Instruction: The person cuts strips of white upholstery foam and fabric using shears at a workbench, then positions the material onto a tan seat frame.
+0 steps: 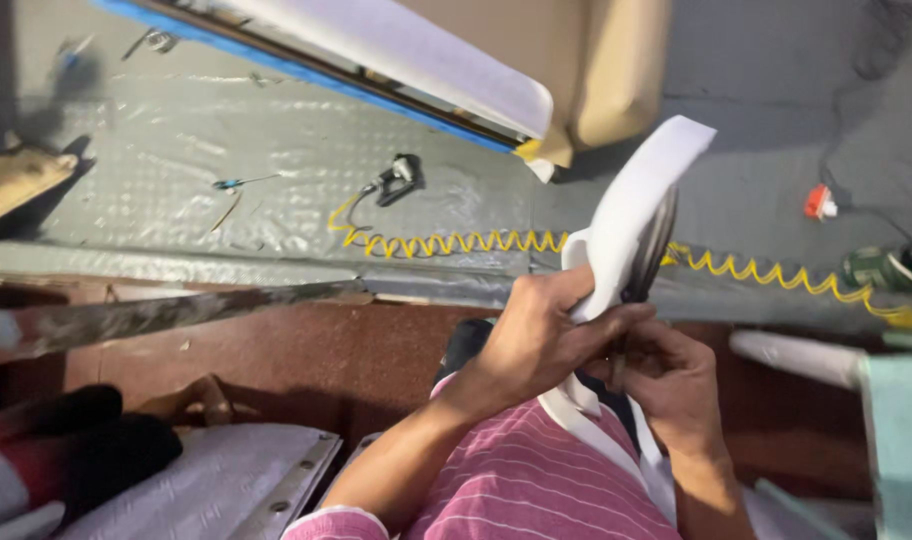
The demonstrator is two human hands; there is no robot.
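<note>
A long strip of white foam padding (631,205) rises from my lap toward the top right, bent over a dark curved strip (656,250) behind it. My left hand (536,335) is shut on the foam, thumb and fingers pinching its lower part. My right hand (671,385) sits just below and to the right, fingers closed on the lower end of the dark strip and the foam edge. More white strip runs down over my pink striped shirt (536,480).
A yellow coiled air hose (456,243) crosses the grey floor to a black air tool (396,180). A tan upholstered panel with white foam and blue edging (446,65) lies at the top. A green power tool (891,268) is far right; a white board (216,480) lower left.
</note>
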